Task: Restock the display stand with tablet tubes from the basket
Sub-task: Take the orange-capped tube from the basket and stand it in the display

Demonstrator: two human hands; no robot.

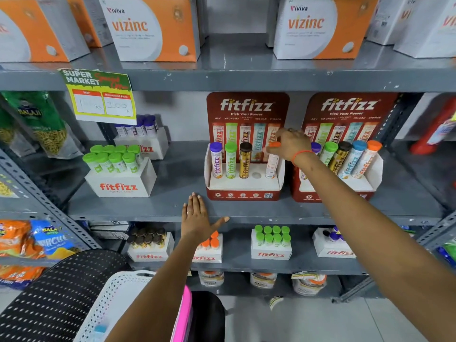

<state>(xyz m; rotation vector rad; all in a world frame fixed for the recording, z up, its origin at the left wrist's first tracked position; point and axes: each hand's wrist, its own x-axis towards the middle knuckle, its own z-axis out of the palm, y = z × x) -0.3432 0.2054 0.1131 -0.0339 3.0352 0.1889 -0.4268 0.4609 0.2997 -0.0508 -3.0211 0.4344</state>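
Observation:
A red fitfizz display stand [244,193] sits on the middle shelf. It holds a purple-capped tube [216,160], a green-capped tube [230,160] and a brown-capped tube [245,160]; the fourth hole [256,175] is bare. My right hand [290,143] grips the orange cap of an orange-capped tube [272,165] standing in the rightmost slot. My left hand [197,218] rests flat, fingers spread, on the shelf edge just left of the stand. The white perforated basket [118,297] sits at the bottom left, with a blue-capped tube [100,329] inside.
A second, full fitfizz stand [345,169] stands right of the first. White fitfizz boxes with green-capped tubes [118,174] sit to the left, and more boxes on the shelf below [271,245]. Vizinc cartons [153,28] line the top shelf. Snack bags [37,124] hang left.

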